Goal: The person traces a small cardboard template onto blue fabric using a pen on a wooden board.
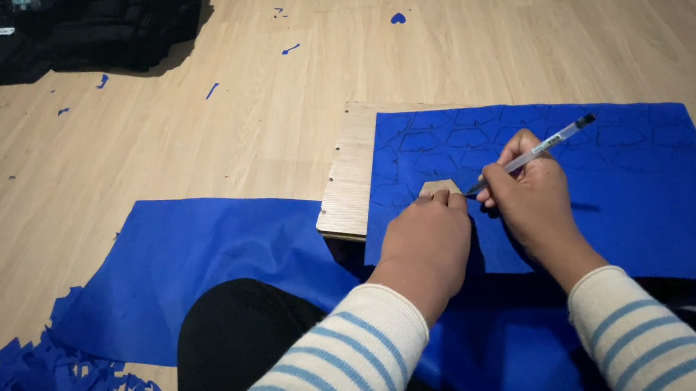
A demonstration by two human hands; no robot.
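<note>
The left hand (428,234), fingers pressed together, holds a small tan template (440,185) flat on the blue fabric (640,209). The right hand (533,198) pinches a pen (543,147), tip at the template's right edge. The fabric covers a wooden board (350,178), whose left edge stays bare. Open wooden floor (201,120) lies left, with blue scraps (28,364) scattered.

A craft workspace set up on the floor of a room, home or studio I cannot tell; pale wood-look flooring (198,145) serves as the worktable; blue fabric sheets (211,267) spread across it; cut blue scraps (28,364) litter the boards; a small wooden board (352,170) backs the marking; dark cloth (84,4) lies heaped beside another person.
</note>
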